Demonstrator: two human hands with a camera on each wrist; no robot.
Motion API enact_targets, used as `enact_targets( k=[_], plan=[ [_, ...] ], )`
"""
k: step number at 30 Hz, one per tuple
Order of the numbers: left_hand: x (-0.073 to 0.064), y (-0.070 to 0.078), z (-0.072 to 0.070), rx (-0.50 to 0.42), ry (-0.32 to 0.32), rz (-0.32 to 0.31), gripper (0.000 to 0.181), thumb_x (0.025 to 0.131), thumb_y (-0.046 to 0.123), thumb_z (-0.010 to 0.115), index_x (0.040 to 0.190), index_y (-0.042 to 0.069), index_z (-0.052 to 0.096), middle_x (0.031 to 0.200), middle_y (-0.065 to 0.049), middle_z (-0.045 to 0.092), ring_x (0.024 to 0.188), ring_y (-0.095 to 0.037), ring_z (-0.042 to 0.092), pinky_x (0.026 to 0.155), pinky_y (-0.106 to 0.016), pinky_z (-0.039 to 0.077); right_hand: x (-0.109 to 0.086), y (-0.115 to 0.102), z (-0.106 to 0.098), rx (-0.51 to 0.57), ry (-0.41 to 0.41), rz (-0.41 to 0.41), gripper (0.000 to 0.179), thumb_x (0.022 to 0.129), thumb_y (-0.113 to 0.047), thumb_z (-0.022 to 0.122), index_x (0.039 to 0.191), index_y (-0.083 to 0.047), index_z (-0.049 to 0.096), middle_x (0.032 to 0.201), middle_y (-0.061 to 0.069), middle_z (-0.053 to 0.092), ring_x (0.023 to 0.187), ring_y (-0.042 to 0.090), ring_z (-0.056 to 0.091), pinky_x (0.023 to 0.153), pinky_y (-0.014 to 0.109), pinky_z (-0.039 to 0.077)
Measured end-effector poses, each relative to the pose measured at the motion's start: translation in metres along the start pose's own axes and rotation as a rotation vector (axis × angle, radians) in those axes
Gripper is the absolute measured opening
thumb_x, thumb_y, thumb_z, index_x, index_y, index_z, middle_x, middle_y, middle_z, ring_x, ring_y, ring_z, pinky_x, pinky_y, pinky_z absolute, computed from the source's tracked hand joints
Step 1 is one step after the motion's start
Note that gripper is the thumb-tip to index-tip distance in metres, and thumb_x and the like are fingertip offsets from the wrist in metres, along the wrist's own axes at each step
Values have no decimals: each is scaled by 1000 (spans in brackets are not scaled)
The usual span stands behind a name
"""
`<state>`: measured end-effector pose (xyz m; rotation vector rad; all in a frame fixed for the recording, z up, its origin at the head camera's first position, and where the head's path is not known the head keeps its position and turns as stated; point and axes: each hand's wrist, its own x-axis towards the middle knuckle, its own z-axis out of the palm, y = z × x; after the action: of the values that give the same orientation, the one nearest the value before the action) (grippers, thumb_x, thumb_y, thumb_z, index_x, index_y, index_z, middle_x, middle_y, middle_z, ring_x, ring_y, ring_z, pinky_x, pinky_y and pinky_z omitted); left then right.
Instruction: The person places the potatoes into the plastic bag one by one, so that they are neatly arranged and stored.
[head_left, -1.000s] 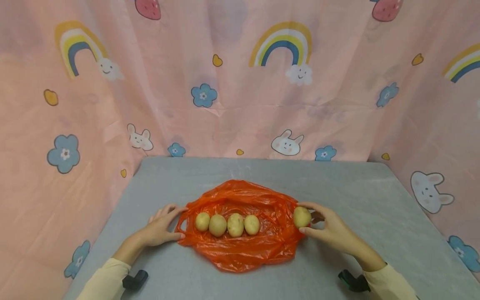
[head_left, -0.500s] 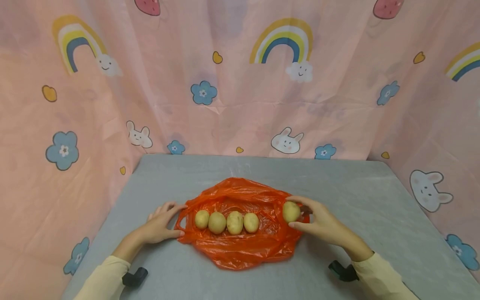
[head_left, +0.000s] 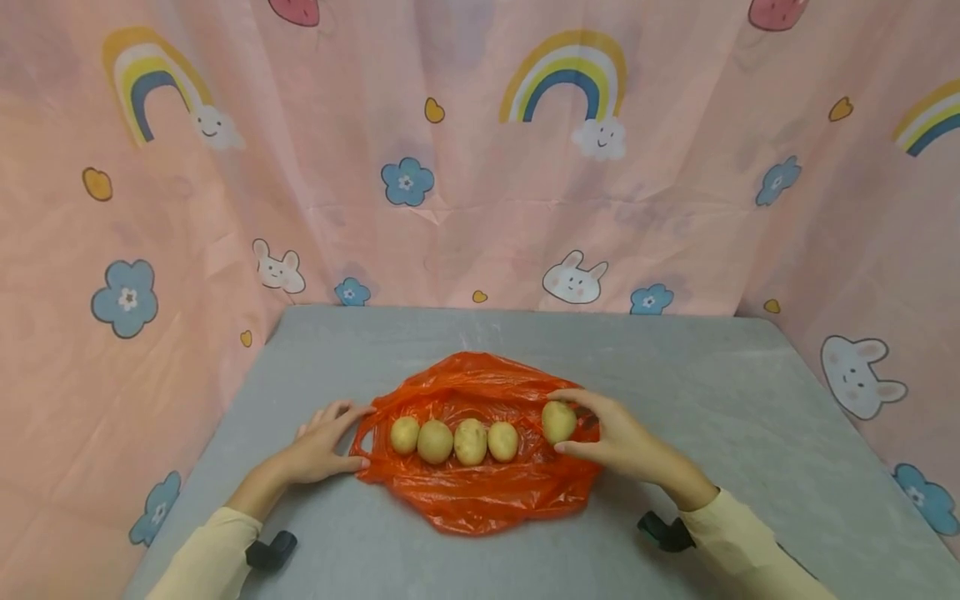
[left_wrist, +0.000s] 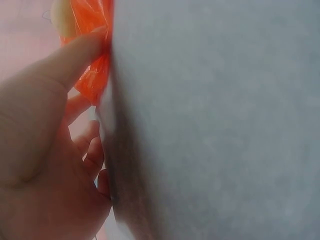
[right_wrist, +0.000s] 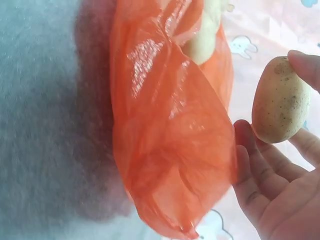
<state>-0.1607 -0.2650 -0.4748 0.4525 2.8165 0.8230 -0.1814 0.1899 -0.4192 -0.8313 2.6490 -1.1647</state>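
Note:
An orange plastic bag lies spread on the grey table, with several potatoes in a row on it. Over the bag's right part, my right hand holds another potato between thumb and fingers. In the right wrist view this speckled potato is raised beside the bag. At the bag's left end my left hand rests, thumb and forefinger spread apart and touching the edges by the handle hole. The left wrist view has the left thumb pressing on the bag.
The grey table extends around the bag on all sides. A pink patterned curtain hangs behind and at both sides. Dark wrist-worn devices show at the left sleeve and the right sleeve.
My right hand has carried its potato leftward from the bag's right end, closer to the row. The left hand has stayed at the bag's left end.

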Motion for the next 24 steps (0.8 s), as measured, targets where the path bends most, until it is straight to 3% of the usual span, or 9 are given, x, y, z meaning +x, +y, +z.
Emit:
enact_targets(
  k=[11, 16, 24],
  plan=[
    [1, -3, 4, 2, -4, -21, 78, 83, 44, 79, 151, 21, 46, 151, -18, 38, 133, -44, 37, 96, -65, 29, 3, 6, 15, -9, -34, -2, 59, 86, -23, 82, 138, -9, 58, 137, 9, 63, 118, 26, 59, 97, 48, 51],
    [0, 3, -1, 18, -12, -18, 77, 84, 45, 78, 150, 21, 46, 151, -19, 39, 132, -44, 38, 94, -65, 31, 5, 8, 19, -10, -54, 18, 58, 86, -24, 82, 137, -10, 58, 136, 10, 62, 118, 27, 58, 98, 52, 50],
    [2, 2, -2, 28, -19, -41, 78, 83, 45, 79, 151, 24, 46, 153, -18, 38, 135, -44, 37, 98, -66, 30, 9, 9, 24, -30, -69, 1, 57, 86, -25, 82, 136, -9, 59, 133, 7, 64, 114, 23, 59, 98, 49, 50]
  ],
)
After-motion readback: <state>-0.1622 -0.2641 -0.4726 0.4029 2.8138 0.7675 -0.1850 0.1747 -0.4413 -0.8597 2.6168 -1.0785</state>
